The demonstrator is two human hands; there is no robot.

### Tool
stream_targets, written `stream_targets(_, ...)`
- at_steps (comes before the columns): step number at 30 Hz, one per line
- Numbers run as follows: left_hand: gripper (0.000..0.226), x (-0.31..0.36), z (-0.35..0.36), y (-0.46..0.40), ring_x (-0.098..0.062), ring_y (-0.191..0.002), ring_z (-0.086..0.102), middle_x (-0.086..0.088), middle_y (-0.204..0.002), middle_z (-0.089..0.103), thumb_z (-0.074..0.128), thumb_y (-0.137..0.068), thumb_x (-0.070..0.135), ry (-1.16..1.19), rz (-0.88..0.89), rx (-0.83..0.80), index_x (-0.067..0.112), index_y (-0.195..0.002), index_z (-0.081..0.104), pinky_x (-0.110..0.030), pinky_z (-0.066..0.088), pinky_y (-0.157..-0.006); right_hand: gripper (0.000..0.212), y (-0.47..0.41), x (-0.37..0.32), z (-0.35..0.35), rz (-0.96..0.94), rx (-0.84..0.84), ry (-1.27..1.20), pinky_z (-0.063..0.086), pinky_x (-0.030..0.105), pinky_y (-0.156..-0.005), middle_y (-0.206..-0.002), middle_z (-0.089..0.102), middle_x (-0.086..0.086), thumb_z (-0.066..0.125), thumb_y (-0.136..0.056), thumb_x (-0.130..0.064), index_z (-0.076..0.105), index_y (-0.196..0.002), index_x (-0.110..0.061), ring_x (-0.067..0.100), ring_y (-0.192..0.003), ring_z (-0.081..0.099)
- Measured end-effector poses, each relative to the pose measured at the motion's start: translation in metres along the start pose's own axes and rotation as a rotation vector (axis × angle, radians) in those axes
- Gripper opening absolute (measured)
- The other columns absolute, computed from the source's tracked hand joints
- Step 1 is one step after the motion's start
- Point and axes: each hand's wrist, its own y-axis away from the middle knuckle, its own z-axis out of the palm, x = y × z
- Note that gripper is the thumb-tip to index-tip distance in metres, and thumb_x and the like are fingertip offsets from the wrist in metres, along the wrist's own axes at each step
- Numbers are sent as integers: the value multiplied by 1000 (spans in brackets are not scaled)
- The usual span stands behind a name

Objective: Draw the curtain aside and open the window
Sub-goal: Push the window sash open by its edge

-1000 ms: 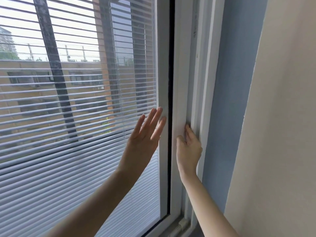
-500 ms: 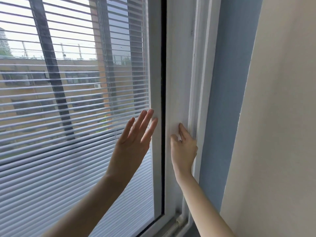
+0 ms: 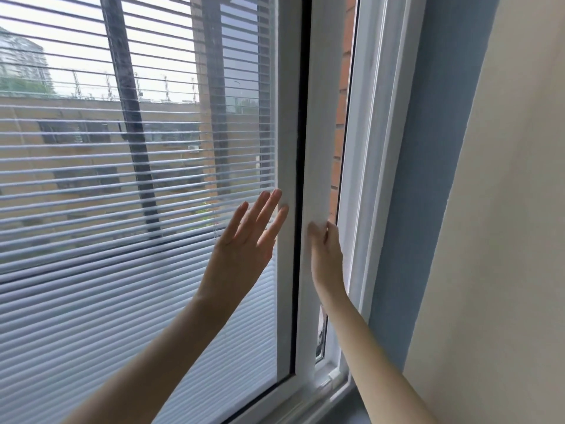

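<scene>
1. Filling the left and middle of the view is a window sash (image 3: 318, 148) with a white frame. Its glass is covered by white horizontal blinds (image 3: 91, 270), with slats tilted so that a tan building, a dark post and a pale sky show between them.
2. The left hand (image 3: 244, 240) is raised flat against the blinds near the right edge of the glass. Its fingers (image 3: 269, 203) are straight, spread slightly and pointing up; the tips reach the white sash frame. It grips nothing.
3. Just right of that hand runs the sash's vertical white stile, with a dark rubber seal along its inner edge.
4. The right hand (image 3: 325, 249) is on the right edge of that stile, at about the same height as the left. Its fingers (image 3: 315, 228) curl round the edge, holding the sash; the fingertips are hidden behind the frame.
5. Between the sash and the fixed outer frame (image 3: 376, 179) there is a narrow open gap, through which a strip of red brick wall (image 3: 344, 96) shows. The sash sits slightly left of its closed place.
6. Right of the outer frame is a blue-grey window reveal (image 3: 434, 148).
7. On the far right is a plain cream wall (image 3: 504, 240).
</scene>
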Motion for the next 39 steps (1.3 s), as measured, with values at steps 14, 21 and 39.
stream_targets(14, 65, -47, -21, 38, -31, -148, 13, -15, -161, 11, 23, -100, 47, -27, -7, -33, 15, -155, 14, -44, 19, -117, 51, 43, -14, 29, -35, -62, -20, 58, 22, -78, -119, 62, 6, 65, -87, -34, 46, -130, -15, 20, -103, 63)
stream_targets(21, 61, -72, -32, 61, -30, -147, 15, -14, -161, 12, 23, -101, 44, -12, -21, -26, 15, -155, 14, -44, 21, -117, 57, 68, -24, 52, -57, -43, 15, 56, 45, -89, -122, 61, 12, 67, -85, -32, 44, -131, -9, 29, -107, 62)
stream_targets(39, 54, -123, -50, 116, -26, -148, 17, -10, -161, 17, 18, -103, 34, 55, -114, -13, 20, -156, 13, -45, 23, -117, 56, 129, -51, 102, -109, -14, 45, 55, 47, -89, -121, 62, 9, 66, -87, -37, 46, -132, -10, 29, -106, 62)
